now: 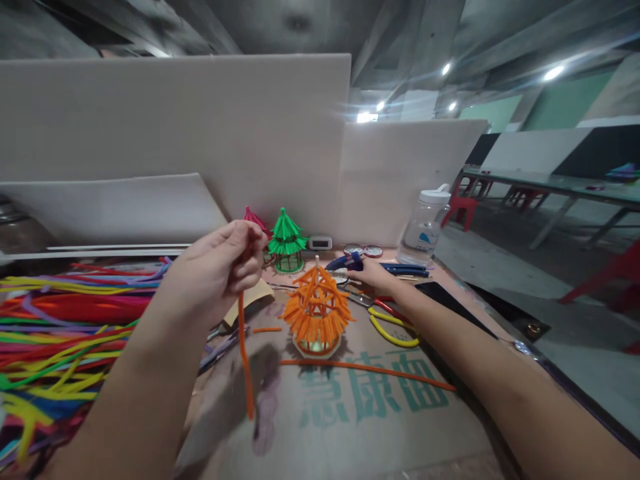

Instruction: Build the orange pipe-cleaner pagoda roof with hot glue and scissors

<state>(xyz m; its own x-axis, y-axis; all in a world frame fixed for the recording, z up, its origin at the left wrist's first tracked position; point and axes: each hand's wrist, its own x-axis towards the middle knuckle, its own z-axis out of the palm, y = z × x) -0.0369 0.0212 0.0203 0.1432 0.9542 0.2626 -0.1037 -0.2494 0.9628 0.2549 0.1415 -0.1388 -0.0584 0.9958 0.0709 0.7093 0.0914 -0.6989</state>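
Observation:
My left hand [225,260] is raised left of centre, its fingers closed round an orange pipe cleaner [243,360] that hangs down over the cardboard. Reaching to the back right, my right hand [367,272] has its fingers at a dark blue object [353,261] near the pliers; its exact grip is too small to make out. Between the hands stands an orange pavilion-like model [319,310] with a layered roof. A long orange pipe cleaner [370,369] lies in front of it, and a short orange piece [267,329] to its left.
Colourful pipe cleaners [75,333] pile at the left. Behind are a green model [287,240], a pink one [256,219] and a small digital display [321,243]. Yellow-and-red-handled scissors [393,327] lie beside my right forearm; a water bottle [425,227] stands at the back right.

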